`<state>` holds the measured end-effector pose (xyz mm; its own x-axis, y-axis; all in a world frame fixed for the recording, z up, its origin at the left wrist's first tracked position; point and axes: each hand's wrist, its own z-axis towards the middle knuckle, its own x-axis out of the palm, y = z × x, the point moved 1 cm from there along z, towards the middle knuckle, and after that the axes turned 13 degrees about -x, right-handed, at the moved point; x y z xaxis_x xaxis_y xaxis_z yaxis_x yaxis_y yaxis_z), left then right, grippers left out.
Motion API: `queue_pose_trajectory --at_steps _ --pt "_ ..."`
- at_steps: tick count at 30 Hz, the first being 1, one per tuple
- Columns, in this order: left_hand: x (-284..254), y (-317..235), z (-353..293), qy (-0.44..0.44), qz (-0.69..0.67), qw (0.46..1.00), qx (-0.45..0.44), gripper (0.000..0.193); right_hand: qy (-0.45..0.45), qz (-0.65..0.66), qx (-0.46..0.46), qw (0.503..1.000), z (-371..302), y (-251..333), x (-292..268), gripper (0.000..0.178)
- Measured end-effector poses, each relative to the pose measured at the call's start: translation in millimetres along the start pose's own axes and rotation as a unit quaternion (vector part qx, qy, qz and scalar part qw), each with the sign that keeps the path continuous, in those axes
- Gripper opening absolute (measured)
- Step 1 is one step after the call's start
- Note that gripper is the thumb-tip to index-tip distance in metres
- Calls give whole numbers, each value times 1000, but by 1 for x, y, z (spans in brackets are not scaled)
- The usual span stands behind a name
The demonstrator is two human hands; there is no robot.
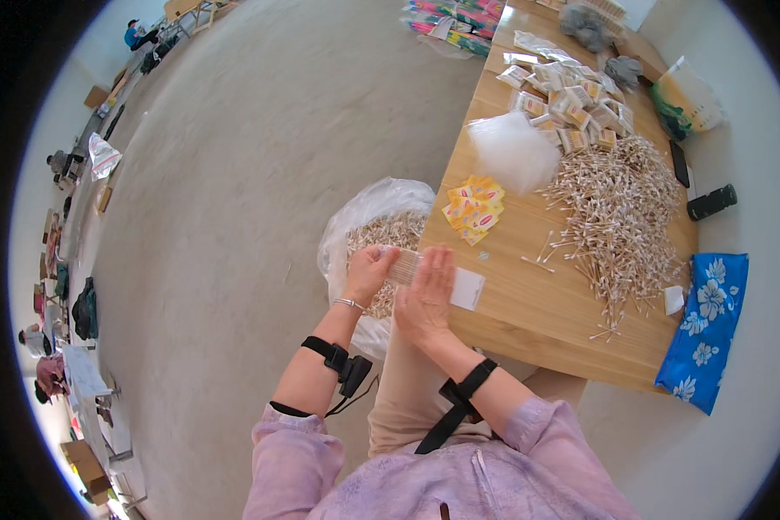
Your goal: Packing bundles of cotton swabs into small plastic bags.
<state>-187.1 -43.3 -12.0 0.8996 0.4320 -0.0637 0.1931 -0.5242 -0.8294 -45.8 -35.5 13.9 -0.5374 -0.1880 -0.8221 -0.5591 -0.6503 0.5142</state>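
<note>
lilac sleeves [299, 459] come nearest — from my remote seat i see the left hand [370, 276] clamped on a swab bundle [403, 267] at the edge of the wooden table [529, 312], the right hand [425, 299] straight-fingered at its other end — i can't tell how firmly. beyond: yellow cards [475, 208], heaped swabs [620, 204], small packets [572, 102].
</note>
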Motion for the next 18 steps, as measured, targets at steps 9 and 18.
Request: queue_pose_trajectory --at_steps 9,18 --pt "5 -6 -4 6 -39 999 10 24 99 -70 -63 991 -30 -2 -12 91" --pt "7 -6 -4 -6 -28 1000 0 25 99 -73 -72 990 -29 1 -8 98"
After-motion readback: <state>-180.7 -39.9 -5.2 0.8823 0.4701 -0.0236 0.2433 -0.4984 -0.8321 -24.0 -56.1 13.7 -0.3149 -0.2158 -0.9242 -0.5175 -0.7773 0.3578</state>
